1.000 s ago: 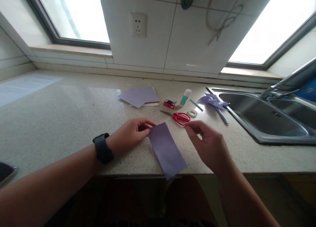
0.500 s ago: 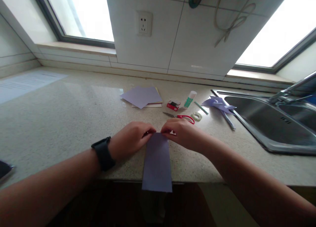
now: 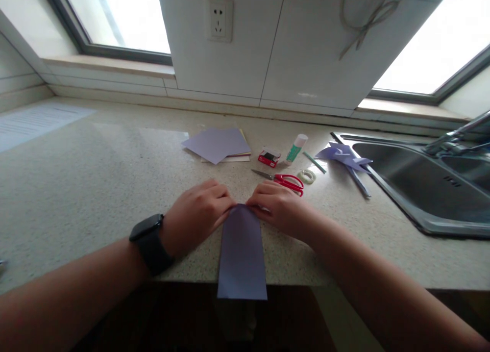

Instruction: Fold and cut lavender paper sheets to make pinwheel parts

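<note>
A strip of purple paper (image 3: 242, 255) lies at the counter's front edge, its near end sticking out past the edge. My left hand (image 3: 202, 209) pinches its far left corner; a black watch is on that wrist. At the far right corner, my right hand (image 3: 277, 206) has its fingers closed on the same paper. Between the hands the far end bends up slightly. Just beyond my right hand are red-handled scissors (image 3: 283, 180), a roll of tape (image 3: 307, 176), a small red box (image 3: 269, 158) and a glue stick (image 3: 296, 149).
Several purple sheets (image 3: 216, 144) lie stacked near the wall. A folded purple paper pinwheel (image 3: 344, 155) on a stick rests beside the steel sink (image 3: 406, 189) at right. A thin green stick (image 3: 314, 162) lies near the tape. A printed sheet (image 3: 34, 122) is at far left.
Both hands keep hold of the paper strip. My left hand's fingers have closed further, and the strip's far end now curves upward. The camera view has shifted slightly.
</note>
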